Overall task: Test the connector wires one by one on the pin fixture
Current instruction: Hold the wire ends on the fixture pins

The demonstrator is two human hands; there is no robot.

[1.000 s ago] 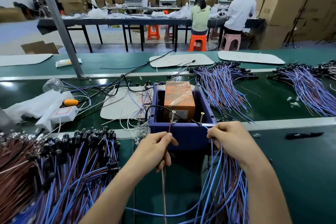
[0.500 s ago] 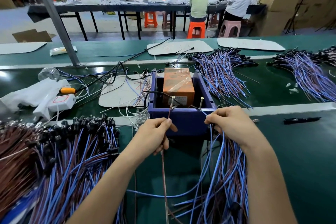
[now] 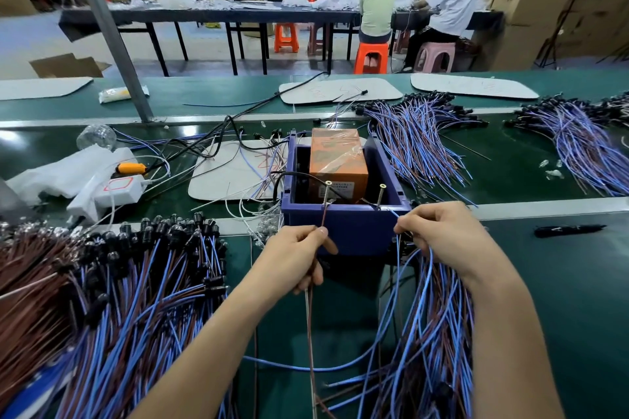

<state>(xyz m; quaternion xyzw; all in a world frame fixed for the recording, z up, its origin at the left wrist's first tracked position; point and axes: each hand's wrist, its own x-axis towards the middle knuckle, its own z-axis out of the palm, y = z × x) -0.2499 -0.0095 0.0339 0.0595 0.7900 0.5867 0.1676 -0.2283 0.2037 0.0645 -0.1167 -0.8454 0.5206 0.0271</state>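
Note:
A blue box fixture point(image 3: 343, 230) stands on the green bench, with an orange block point(image 3: 335, 160) inside and two upright metal pins, left pin point(image 3: 327, 193) and right pin point(image 3: 380, 196), at its near wall. My left hand point(image 3: 295, 257) pinches a brown wire point(image 3: 322, 216) whose tip reaches the foot of the left pin. My right hand point(image 3: 442, 235) pinches a blue wire point(image 3: 394, 214) with its tip close to the right pin. Below my right hand hangs a bundle of blue and brown wires point(image 3: 429, 333).
A large pile of connector wires with black ends point(image 3: 112, 282) lies at the left. More wire piles point(image 3: 418, 143) point(image 3: 578, 146) lie behind at the right. A white power strip point(image 3: 112, 189), a black marker point(image 3: 568, 231) and grey mats point(image 3: 235, 170) are on the bench. Two people sit far behind.
Both hands stay at the fixture's near wall, still pinching their wires. The view has tilted slightly downward, so everything sits a little higher in the frame.

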